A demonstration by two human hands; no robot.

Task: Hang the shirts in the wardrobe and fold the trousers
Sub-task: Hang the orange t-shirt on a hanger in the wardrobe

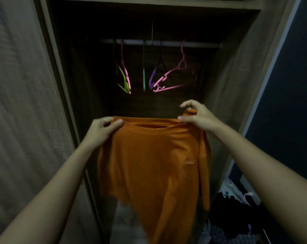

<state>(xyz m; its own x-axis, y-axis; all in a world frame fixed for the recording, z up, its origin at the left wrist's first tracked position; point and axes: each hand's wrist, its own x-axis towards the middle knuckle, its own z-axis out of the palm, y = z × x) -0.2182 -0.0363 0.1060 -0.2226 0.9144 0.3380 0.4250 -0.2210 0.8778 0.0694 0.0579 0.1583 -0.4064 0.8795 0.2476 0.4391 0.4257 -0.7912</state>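
Note:
An orange shirt (152, 166) hangs in front of me, held up by its shoulders with the neck opening facing me. My left hand (103, 131) pinches the shirt's left shoulder. My right hand (196, 117) grips the right shoulder, a little higher. Behind the shirt stands the open wardrobe (237, 71), dark inside, with a rail (166, 44) across its upper part. Several empty plastic hangers hang from the rail: a green one (122, 80), a pink one (127, 74), a teal one (144, 80), a purple one (153, 76) and a larger pink one (173, 78).
A wood-grain wardrobe door (22, 103) fills the left side. A dark wall (293, 85) runs along the right. At the lower right lies a pile of dark and patterned clothes (233, 212).

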